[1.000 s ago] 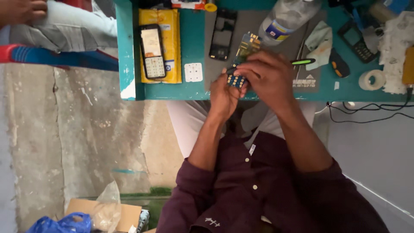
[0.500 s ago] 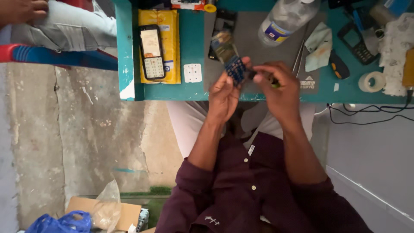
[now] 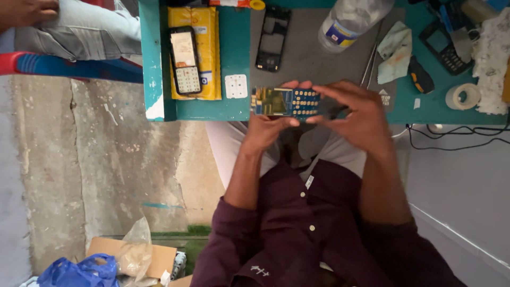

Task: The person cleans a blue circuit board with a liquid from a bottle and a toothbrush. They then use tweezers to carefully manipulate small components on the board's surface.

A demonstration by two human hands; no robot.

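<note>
Both hands [image 3: 319, 114] pinch circuit board [image 3: 285, 101], seemingly endwise.

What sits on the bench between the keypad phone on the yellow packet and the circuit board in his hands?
In the head view, a small white square pad lies on the teal bench between the keypad phone and the circuit board.

From the grey mat [image 3: 308, 58], open room lies on its bare middle, between the black phone frame [image 3: 272, 38] and the plastic bottle [image 3: 353, 18]. My left hand [image 3: 271, 130] and right hand [image 3: 358, 114], with the circuit board [image 3: 285, 101] between them, block the mat's near edge. Left of the mat a white keypad [image 3: 236, 86] and a phone on a yellow packet [image 3: 184, 61] crowd the table [image 3: 234, 48]. Right of the mat, a crumpled cloth [image 3: 396, 50], tape roll [image 3: 462, 96] and another phone [image 3: 443, 47] stand in the way.
</note>
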